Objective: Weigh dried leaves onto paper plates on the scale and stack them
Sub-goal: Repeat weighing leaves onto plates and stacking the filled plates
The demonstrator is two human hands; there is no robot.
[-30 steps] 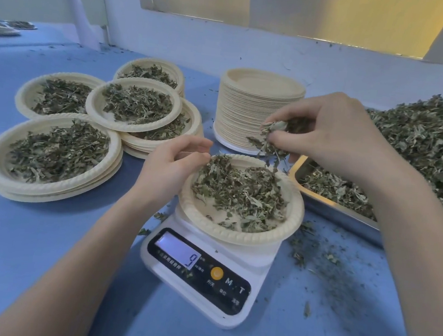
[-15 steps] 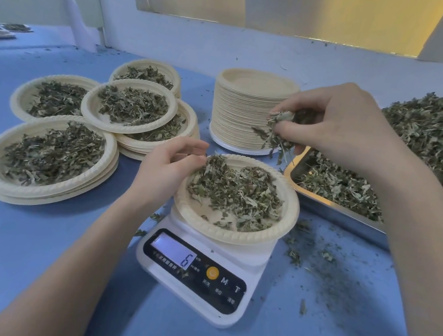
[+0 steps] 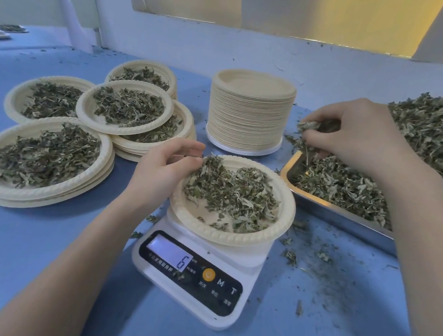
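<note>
While my right hand (image 3: pixel 356 136) pinches a tuft of dried leaves (image 3: pixel 306 127) over the near corner of the metal tray (image 3: pixel 334 211), my left hand (image 3: pixel 165 167) rests with loosely curled fingers at the left rim of the paper plate (image 3: pixel 286 216), fingertips touching its leaves. That plate sits on the white scale (image 3: pixel 197 275), whose display (image 3: pixel 170 256) reads 6. Left of it on the blue bench (image 3: pixel 25 256) lie filled plates (image 3: pixel 42 158) in low stacks; a tall stack of empty plates (image 3: pixel 250 110) stands behind the scale.
</note>
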